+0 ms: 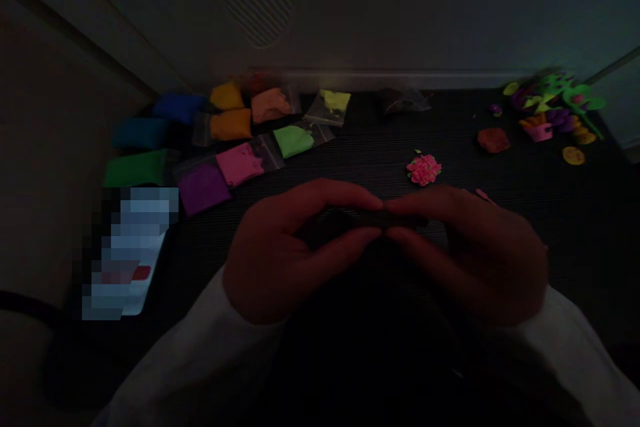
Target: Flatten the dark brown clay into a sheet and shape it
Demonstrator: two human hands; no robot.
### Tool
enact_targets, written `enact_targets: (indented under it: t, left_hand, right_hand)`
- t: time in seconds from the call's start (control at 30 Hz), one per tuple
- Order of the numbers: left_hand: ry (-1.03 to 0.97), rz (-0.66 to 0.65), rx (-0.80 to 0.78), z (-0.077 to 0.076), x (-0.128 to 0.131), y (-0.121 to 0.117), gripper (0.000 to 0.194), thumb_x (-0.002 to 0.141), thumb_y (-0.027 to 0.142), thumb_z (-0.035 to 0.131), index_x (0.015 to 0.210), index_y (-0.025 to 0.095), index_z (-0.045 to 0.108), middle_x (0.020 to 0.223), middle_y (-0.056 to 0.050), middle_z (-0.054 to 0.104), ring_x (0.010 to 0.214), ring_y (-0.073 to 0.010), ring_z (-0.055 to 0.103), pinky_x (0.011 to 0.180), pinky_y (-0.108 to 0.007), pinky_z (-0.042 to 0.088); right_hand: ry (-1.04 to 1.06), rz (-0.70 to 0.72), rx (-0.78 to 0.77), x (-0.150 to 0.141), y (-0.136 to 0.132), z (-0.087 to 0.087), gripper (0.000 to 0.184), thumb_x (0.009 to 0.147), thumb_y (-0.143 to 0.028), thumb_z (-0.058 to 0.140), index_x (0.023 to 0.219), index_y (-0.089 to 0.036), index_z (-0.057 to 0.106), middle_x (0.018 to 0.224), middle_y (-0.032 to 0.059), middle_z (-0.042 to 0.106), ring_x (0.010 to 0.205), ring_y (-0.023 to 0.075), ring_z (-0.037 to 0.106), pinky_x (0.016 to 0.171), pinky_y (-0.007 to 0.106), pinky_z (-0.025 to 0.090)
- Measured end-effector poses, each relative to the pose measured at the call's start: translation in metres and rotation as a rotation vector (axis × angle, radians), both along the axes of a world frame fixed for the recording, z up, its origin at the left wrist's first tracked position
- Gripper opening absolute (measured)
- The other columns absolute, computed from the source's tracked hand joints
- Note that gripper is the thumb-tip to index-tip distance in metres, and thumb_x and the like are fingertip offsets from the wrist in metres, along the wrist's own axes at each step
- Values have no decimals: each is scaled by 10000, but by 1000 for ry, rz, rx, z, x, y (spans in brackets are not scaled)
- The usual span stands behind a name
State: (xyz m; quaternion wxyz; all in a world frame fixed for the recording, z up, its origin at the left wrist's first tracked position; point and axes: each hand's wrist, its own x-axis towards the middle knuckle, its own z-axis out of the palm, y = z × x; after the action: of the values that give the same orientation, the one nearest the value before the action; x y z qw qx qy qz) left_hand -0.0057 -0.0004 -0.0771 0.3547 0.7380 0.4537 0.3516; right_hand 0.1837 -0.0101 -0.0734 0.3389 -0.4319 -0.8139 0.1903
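In the dim light, my left hand [295, 247] and my right hand [475, 247] meet in front of me, fingertips nearly touching. Each pinches a thin, dark flat piece [370, 217] between thumb and index finger; its material is too dark to make out. Just beyond my hands lies a small pink clay flower cluster [424, 170] with green bits at its edge. A thin pink sliver [484, 196] sits behind my right hand, and a reddish-brown lump of clay [493, 140] is farther back.
Bags of coloured clay, among them purple [204, 188], pink [240, 165] and light green [294, 141], line the left and back of the black ridged table [360, 153]. A lit phone [133, 253] lies at left. Finished clay figures [560, 107] crowd the back right corner.
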Motion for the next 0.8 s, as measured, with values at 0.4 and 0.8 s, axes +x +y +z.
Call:
enact_targets:
  t: [0.4, 0.8]
  left_hand:
    - [-107, -24, -69, -1, 0, 1, 373, 701, 233, 647, 1055, 302, 553, 898, 32, 664, 780, -127, 639, 712, -225, 539]
    - [-80, 63, -138, -3, 7, 5, 126, 695, 221, 644, 819, 207, 629, 743, 33, 679, 649, -105, 634, 614, -188, 527]
  right_hand:
    - [45, -23, -41, 1, -4, 1, 236, 767, -234, 582, 996, -288, 577, 884, 4, 665, 735, 157, 627, 668, 291, 513]
    - [-25, -32, 176, -3, -1, -8, 243, 736, -155, 602, 972, -204, 568, 855, 29, 663, 767, 146, 603, 685, 281, 498]
